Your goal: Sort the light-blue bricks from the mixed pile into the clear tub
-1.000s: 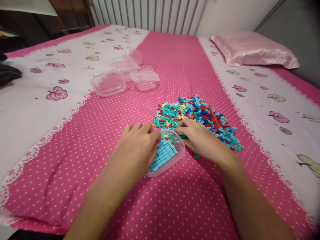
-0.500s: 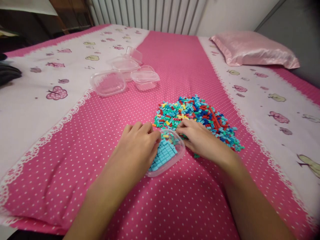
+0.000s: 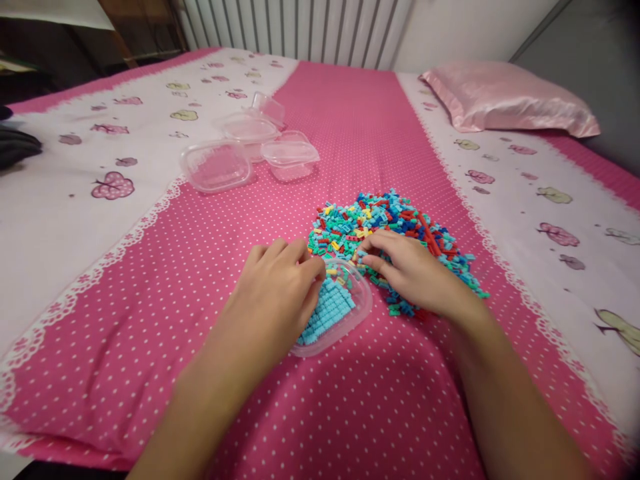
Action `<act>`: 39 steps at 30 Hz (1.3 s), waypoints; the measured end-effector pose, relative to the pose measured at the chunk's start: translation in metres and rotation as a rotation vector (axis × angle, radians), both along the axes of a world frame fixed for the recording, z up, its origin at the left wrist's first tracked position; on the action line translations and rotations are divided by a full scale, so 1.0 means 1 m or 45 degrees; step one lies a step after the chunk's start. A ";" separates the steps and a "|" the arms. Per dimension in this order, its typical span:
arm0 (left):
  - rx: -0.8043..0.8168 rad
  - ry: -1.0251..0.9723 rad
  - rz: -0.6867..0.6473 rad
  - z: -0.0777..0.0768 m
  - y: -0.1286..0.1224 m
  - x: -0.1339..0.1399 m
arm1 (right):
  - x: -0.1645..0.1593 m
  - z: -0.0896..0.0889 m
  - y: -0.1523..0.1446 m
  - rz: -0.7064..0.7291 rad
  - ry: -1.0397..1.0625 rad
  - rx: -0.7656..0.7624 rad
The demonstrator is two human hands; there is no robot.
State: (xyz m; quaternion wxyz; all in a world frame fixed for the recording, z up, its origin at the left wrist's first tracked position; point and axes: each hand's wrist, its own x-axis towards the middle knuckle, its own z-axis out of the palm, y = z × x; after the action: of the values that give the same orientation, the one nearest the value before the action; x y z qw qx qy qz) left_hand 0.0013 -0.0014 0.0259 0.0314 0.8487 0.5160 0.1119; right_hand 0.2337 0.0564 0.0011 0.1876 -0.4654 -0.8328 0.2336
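Note:
A clear plastic container (image 3: 361, 312) rests on the bed, with light blue toy bricks (image 3: 327, 308) packed in tidy rows inside and a few yellow and green ones at its far end. My left hand (image 3: 280, 287) is closed over the container's left rim; its fingertips are hidden behind the knuckles. Just past the right rim, my right hand (image 3: 407, 267) pinches a small light blue toy brick (image 3: 362, 255) between thumb and fingers. Behind and under that hand spreads a loose pile of toy bricks (image 3: 350, 223) in blue, green, red and yellow.
Several clear plastic containers (image 3: 217, 167) stand further back on the pink dotted bedsheet (image 3: 345, 107). A pink pillow (image 3: 505, 100) lies at the far right. Beyond the bed's far edge is a white radiator (image 3: 300, 30). Something black (image 3: 19, 147) sits at the left edge.
My right hand has drawn slightly up and right from the container's rim, and a light blue brick now shows in its fingertips. My left hand has barely moved.

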 end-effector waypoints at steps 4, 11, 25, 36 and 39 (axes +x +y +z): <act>0.181 -0.141 -0.012 -0.002 0.000 0.002 | -0.004 0.009 -0.004 0.031 0.338 -0.206; 0.459 -0.385 -0.062 0.004 -0.002 0.005 | -0.025 0.016 -0.014 0.100 0.824 -0.299; 0.314 -0.249 0.021 0.001 -0.003 0.003 | -0.031 0.009 -0.015 -0.001 0.753 -0.127; -0.144 0.157 0.247 0.006 -0.006 0.027 | -0.032 0.009 -0.016 -0.013 0.617 0.073; -0.169 0.184 0.266 0.006 -0.005 0.028 | -0.033 0.010 -0.016 0.000 0.615 0.083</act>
State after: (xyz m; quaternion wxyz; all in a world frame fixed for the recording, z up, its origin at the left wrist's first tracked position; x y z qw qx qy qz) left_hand 0.0292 -0.0068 0.0315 0.0385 0.7922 0.6087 0.0188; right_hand 0.2007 0.0403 0.0113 0.3961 -0.3897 -0.7710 0.3111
